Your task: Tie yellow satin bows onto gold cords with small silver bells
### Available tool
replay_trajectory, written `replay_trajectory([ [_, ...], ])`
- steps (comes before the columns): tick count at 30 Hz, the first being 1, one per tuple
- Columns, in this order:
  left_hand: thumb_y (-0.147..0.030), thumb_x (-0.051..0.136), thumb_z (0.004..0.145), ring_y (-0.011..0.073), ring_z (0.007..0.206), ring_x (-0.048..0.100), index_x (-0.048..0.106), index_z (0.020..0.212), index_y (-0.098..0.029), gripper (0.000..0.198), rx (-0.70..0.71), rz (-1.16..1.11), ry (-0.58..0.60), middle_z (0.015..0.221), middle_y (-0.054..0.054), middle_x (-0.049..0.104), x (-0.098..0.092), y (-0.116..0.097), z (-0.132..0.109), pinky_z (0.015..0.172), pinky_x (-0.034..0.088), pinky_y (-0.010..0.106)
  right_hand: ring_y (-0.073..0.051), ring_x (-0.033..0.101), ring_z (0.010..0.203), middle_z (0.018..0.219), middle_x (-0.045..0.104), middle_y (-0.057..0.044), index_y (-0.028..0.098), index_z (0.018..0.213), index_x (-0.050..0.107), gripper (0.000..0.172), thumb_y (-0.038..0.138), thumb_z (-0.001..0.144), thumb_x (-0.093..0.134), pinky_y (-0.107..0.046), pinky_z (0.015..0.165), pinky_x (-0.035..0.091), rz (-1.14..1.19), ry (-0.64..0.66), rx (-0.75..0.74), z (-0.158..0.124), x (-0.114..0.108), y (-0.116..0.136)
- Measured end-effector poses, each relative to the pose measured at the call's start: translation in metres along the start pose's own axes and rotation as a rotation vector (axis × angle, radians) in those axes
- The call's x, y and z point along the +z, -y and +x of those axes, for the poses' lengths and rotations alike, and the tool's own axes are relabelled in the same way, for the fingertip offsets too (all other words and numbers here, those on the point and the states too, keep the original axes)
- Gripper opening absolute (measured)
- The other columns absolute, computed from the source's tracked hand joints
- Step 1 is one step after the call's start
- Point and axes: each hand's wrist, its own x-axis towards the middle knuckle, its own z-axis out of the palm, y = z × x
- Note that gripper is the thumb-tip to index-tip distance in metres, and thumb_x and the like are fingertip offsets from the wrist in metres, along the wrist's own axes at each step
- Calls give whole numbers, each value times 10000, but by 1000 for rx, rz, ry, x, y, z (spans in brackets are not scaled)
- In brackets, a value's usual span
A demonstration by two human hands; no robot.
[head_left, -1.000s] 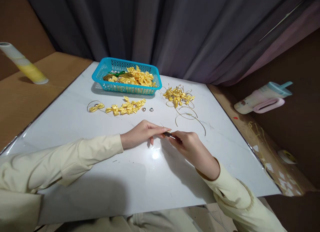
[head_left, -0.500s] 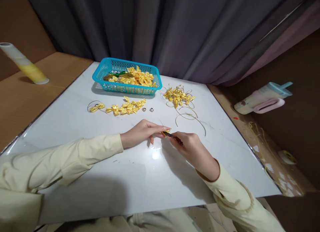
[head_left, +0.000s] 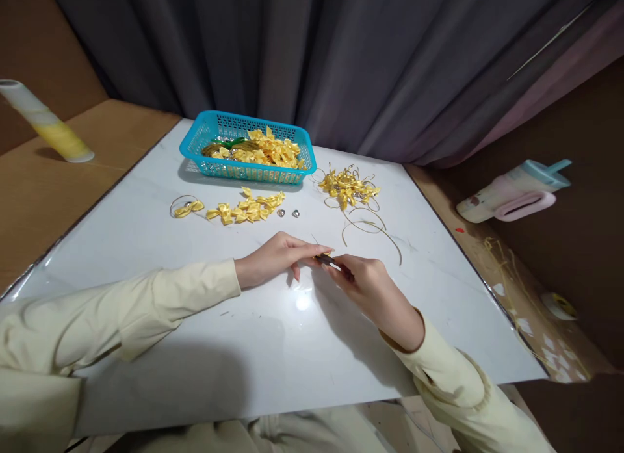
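Near the middle of the white tabletop (head_left: 273,368), my left hand (head_left: 280,258) pinches a small yellow bow, mostly hidden by the fingers, with a thin wire sticking up from it. My right hand (head_left: 373,287) is closed on a dark slim tool (head_left: 329,261), whose tip touches the bow at my left fingertips. Beyond my hands lie a row of yellow bows (head_left: 248,209), two small silver pieces (head_left: 296,213) and a single bow with a wire loop (head_left: 189,208). Right of these is a pile of bows on curled gold wires (head_left: 348,186).
A blue basket (head_left: 248,173) of yellow bows and green and gold strands stands at the back. A yellow-wrapped roll (head_left: 58,131) is at the left. At the right are a tumbler (head_left: 507,193), a tape roll (head_left: 559,306) and paper scraps.
The dark tool has turned slightly at my left fingertips, and less of the yellow bow shows. Both hands have stayed in nearly the same place.
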Motion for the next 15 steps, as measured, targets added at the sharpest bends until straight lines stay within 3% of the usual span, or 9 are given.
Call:
replay_trajectory([
  [15,-304,590,792,122,639,612,711,979,-154,269,-12,-23,-13,962,110,707,0,-1,0,447,421,176,-108,464,445,571,602,-48,132,723,594,273,232,886,399,-221,474,312,-9,-28,-42,-2,2,-2],
])
